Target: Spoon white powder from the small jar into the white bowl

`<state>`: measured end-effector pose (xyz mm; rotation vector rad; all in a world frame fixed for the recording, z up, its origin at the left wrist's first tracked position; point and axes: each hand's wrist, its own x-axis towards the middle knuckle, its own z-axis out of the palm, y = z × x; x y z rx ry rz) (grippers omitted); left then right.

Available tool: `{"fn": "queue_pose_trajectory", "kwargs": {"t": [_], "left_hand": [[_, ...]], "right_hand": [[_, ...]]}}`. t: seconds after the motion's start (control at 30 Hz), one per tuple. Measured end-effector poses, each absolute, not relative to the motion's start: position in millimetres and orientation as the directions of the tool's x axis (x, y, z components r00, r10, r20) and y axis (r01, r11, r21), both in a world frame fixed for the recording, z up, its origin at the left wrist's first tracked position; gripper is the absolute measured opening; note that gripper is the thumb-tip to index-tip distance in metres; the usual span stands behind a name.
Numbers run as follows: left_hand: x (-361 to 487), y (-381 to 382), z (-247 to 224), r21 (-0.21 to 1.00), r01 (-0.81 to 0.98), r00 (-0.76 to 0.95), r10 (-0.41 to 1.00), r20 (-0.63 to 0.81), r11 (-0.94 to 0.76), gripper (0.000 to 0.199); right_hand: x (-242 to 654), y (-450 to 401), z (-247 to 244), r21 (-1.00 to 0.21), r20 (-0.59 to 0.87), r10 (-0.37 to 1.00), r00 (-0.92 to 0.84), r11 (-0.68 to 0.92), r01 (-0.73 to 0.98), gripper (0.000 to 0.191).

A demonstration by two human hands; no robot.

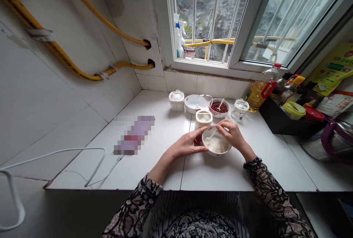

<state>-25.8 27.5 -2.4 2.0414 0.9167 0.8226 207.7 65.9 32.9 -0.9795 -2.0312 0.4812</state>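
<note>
My left hand point(190, 143) is wrapped round the left side of a white bowl point(217, 154) on the counter, thumb near the front and fingers behind. Whitish powder or fine grain point(220, 144) lies in the bowl. Between the fingers of my right hand point(232, 133) is the handle of a small white spoon point(212, 134), its tip down in the bowl at the left. Just behind the bowl stands a square canister point(203, 124) with pale contents under its top. Farther back, a bowl of dark red beans point(220, 114) has another white spoon in it.
At the back stand a lidded white canister point(177, 103), a pale bowl point(195, 109) and a clear jar point(240, 112). An oil bottle point(256, 96), a black condiment box point(271, 116) and a metal kettle point(316, 146) line the right. A blurred purple item point(136, 135) with a white cable lies left.
</note>
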Motion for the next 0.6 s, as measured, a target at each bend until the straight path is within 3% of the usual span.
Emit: {"fn": "queue_pose_trajectory", "kwargs": {"t": [0.6], "left_hand": [[-25.8,27.6,-2.9,0.814,0.333,0.542,0.803,0.248,-0.476,0.077]], "right_hand": [[208.1,65.5,31.1,-0.625,0.498,0.788,-0.361,0.615,0.48,0.04]]}}
